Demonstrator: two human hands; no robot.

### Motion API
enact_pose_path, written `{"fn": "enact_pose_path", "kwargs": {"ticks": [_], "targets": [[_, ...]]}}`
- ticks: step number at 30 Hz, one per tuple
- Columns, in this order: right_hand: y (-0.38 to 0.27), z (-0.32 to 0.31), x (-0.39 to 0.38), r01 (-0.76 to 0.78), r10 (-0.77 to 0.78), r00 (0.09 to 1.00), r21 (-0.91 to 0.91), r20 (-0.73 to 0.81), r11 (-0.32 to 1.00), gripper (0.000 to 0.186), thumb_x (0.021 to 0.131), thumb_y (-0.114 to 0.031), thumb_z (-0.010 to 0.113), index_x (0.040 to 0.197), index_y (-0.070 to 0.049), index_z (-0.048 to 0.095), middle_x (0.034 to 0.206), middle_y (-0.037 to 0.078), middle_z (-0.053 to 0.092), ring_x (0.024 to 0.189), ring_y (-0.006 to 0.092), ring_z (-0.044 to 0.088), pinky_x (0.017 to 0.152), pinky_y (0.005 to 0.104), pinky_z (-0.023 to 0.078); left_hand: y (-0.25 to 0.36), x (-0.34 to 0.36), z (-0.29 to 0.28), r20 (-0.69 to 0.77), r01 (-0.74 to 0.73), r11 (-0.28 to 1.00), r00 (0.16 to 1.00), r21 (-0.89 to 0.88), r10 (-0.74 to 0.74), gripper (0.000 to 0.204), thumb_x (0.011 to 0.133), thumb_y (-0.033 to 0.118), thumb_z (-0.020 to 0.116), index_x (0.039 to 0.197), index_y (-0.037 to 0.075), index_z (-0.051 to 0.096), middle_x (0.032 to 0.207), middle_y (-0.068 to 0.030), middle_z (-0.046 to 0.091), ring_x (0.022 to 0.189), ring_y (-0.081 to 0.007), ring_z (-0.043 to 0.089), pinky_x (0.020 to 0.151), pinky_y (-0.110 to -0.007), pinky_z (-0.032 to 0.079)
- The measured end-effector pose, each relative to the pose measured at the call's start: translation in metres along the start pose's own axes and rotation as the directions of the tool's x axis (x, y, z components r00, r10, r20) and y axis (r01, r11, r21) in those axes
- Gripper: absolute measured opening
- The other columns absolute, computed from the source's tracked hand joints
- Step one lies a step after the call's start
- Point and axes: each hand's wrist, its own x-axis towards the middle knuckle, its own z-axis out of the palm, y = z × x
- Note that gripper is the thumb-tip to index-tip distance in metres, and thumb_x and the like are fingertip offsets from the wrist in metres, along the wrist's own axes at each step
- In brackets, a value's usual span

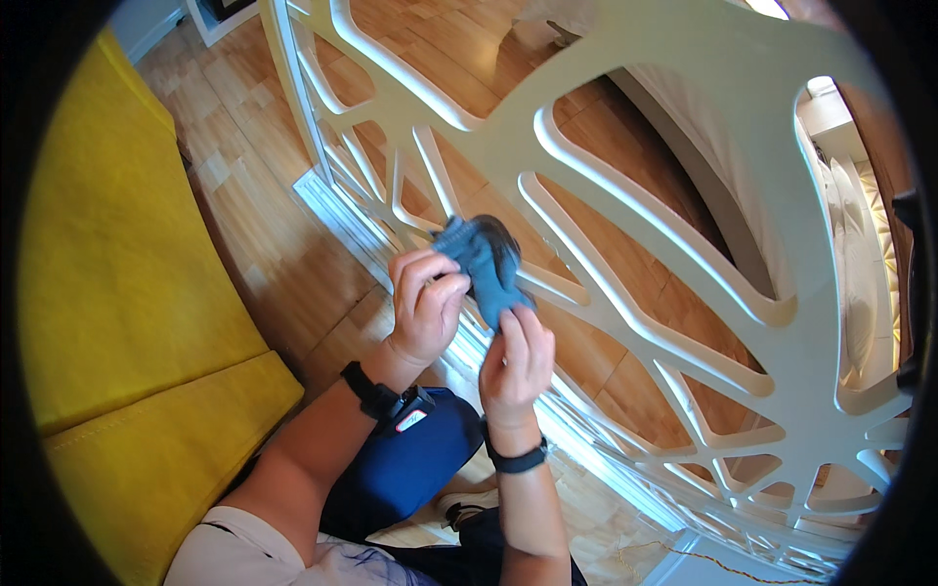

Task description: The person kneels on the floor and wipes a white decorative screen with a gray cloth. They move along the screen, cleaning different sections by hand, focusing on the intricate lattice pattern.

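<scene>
At the far left stands a yellow, soft-covered sofa (127,254) with a stitched seam across its lower part; beyond its right edge runs a pale wood-patterned floor (244,186). The left hand (427,305), bare and with a black strap (369,391) at the wrist, is closed in a pinch, its thumb and bent fingers on the left side of a crumpled blue-grey cloth piece (481,262) with a dark, blurred patch at its upper right. The cloth is held in the air, just above and to the right of that hand's fingertips. The right hand (518,361), bare, with a black wristband (515,457), grips the cloth's lower end between thumb and fingers, so the cloth rises up and leftward from its fingertips. Below the two hands is a dark blue trouser knee (401,479). Behind the cloth and on to the right stands a white lattice partition (694,59) with rounded cut-outs, its shiny base rail (342,223) running along the floor.
</scene>
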Motion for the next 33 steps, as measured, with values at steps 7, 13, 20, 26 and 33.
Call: {"fn": "enact_pose_path", "kwargs": {"ticks": [7, 13, 20, 26, 33], "targets": [[0.022, 0.048, -0.028, -0.057, 0.060, 0.994, -0.035, 0.090, 0.998, 0.026, 0.074, 0.006, 0.068, 0.100, -0.001, 0.068, 0.093, 0.014, 0.061, 0.079, 0.0306, 0.062, 0.070, 0.0369, 0.052, -0.025, -0.018, -0.002, 0.210, 0.051, 0.996, 0.976, 0.077, -0.066, 0.022, 0.071, 0.000, 0.069, 0.092, 0.007, 0.064, 0.096, -0.0092, 0.060, 0.090, -0.0317, 0.057, 0.080, -0.041, 0.045], [0.029, 0.067, -0.073, 0.041, 0.053, 0.944, -0.276, 0.325, 0.960, 0.028, 0.079, -0.002, 0.064, 0.106, 0.003, 0.066, 0.088, 0.012, 0.063, 0.070, 0.0237, 0.063, 0.060, 0.0340, 0.052, -0.056, -0.045, -0.016, 0.512, 0.215, 0.964, 0.817, 0.158, -0.266, 0.011, 0.083, 0.008, 0.064, 0.094, 0.006, 0.066, 0.108, -0.0101, 0.065, 0.100, -0.0294, 0.061, 0.085, -0.041, 0.047], [0.029, 0.085, -0.083, -0.080, 0.175, 0.939, -0.308, 0.295, 0.948, 0.041, 0.080, 0.000, 0.061, 0.121, 0.006, 0.058, 0.116, 0.022, 0.061, 0.081, 0.0309, 0.069, 0.062, 0.0358, 0.057, -0.064, -0.074, -0.003, 0.646, -0.094, 0.976, 0.761, 0.195, -0.056, 0.028, 0.088, 0.014, 0.063, 0.116, 0.010, 0.065, 0.130, -0.0079, 0.060, 0.129, -0.0245, 0.049, 0.112, -0.041, 0.032], [0.020, 0.130, -0.063, -0.187, 0.183, 0.941, -0.014, 0.286, 0.982, 0.046, 0.079, -0.002, 0.061, 0.125, 0.001, 0.058, 0.127, 0.022, 0.057, 0.083, 0.0351, 0.069, 0.065, 0.0376, 0.058, -0.086, -0.079, -0.005, 0.398, -0.097, 0.940, 0.917, 0.328, -0.044, 0.028, 0.087, 0.013, 0.061, 0.115, 0.007, 0.066, 0.129, -0.0071, 0.061, 0.126, -0.0235, 0.052, 0.108, -0.041, 0.038], [0.031, 0.123, -0.067, 0.175, -0.088, 0.910, -0.182, 0.406, 0.968, 0.044, 0.075, -0.005, 0.062, 0.116, 0.011, 0.062, 0.129, 0.025, 0.058, 0.067, 0.0216, 0.065, 0.058, 0.0306, 0.057, -0.089, -0.069, -0.007, 0.438, -0.189, 0.915, 0.899, 0.358, 0.014, 0.032, 0.085, 0.016, 0.061, 0.116, 0.013, 0.067, 0.123, -0.0035, 0.063, 0.113, -0.0208, 0.057, 0.096, -0.037, 0.043]]}}
